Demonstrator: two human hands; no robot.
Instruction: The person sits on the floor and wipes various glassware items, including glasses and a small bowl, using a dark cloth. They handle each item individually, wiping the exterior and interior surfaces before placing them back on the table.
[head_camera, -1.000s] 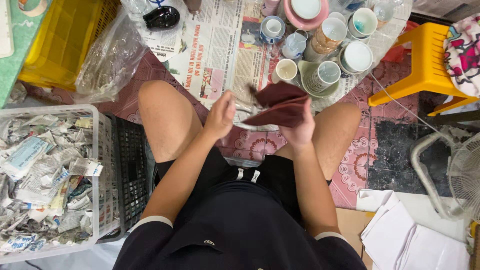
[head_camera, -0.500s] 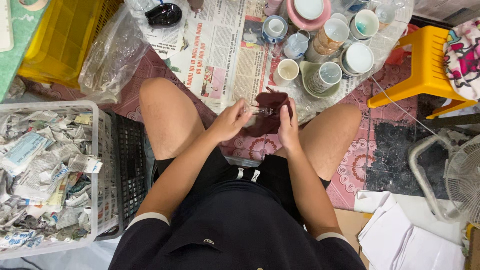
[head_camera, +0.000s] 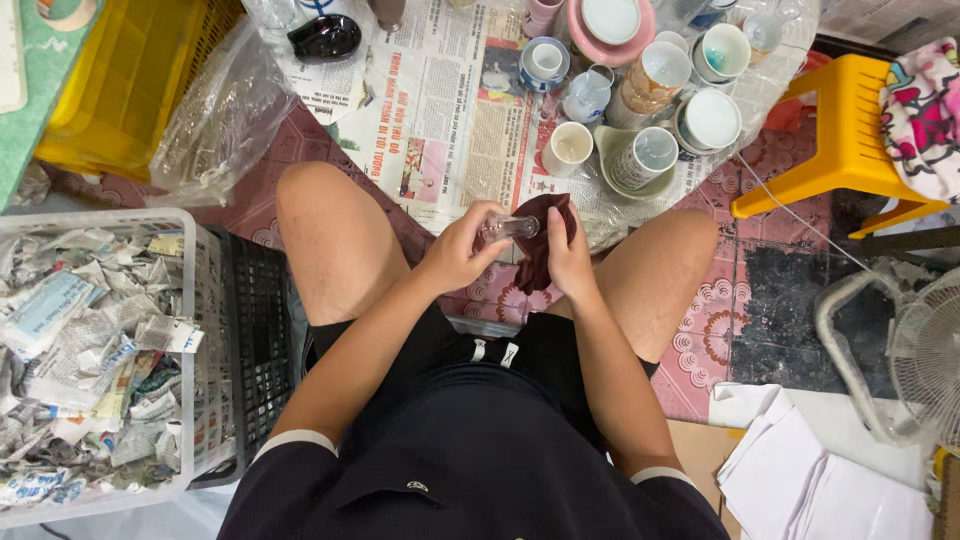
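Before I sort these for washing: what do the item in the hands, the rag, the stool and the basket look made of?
The small glass in the left hand looks like clear glass: see-through, with glints. The rag in the right hand is soft maroon fabric, draped in folds. The stool seems moulded yellow plastic, smooth and slightly shiny. The basket looks like white plastic lattice.

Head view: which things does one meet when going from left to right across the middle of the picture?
White basket of crumpled newspaper → black crate → left hand → small clear glass → dark red cloth → yellow plastic stool → fan.
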